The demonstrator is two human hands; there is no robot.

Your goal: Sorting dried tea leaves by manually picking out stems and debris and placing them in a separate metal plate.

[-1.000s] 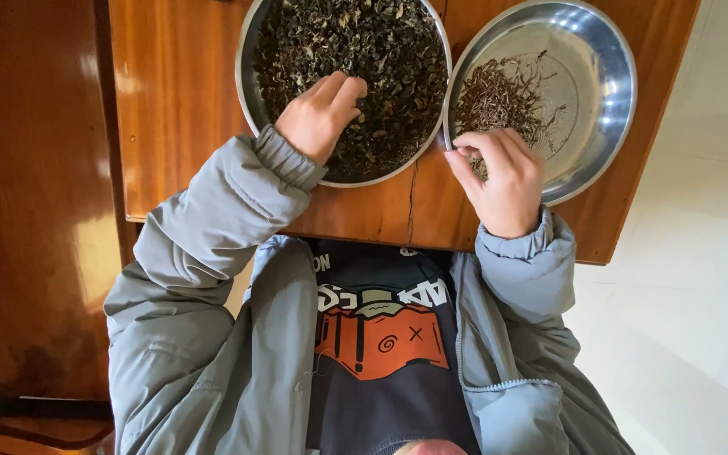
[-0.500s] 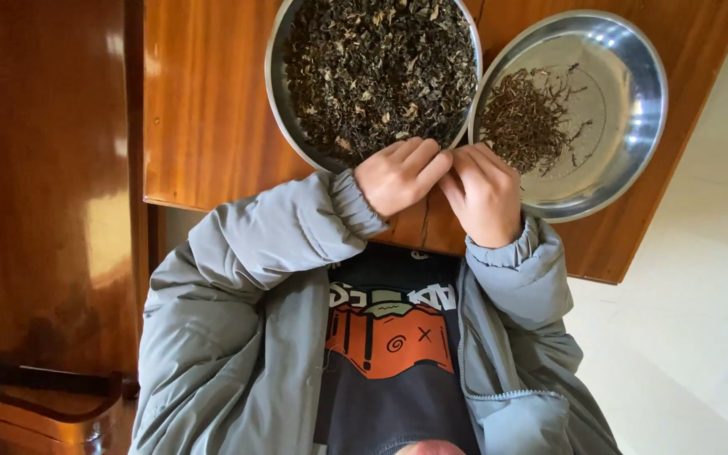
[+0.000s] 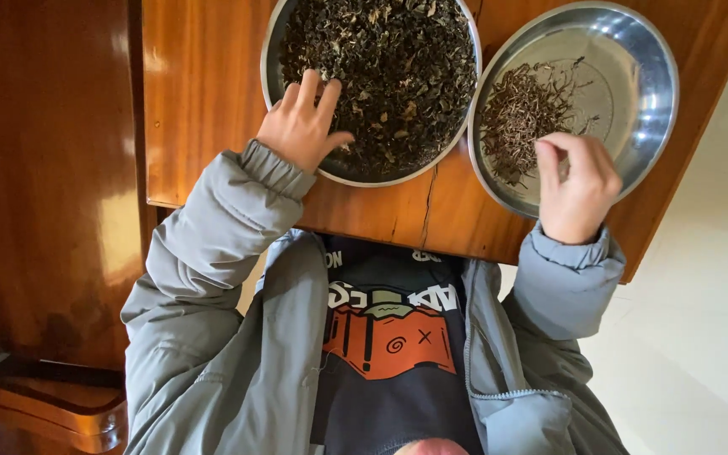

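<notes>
At top centre of the frame the left hand (image 3: 303,126) rests with spread fingers in the bowl of dark leaves (image 3: 381,76), while the right hand (image 3: 579,185), fingers pinched together, hovers over the steel dish of stems (image 3: 634,50) at upper right.

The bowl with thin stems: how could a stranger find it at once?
On the wooden table stand two round metal bowls. It is the bowl under the right hand: mostly bare shiny metal, with a small heap of thin stems, while its neighbour is full.
</notes>
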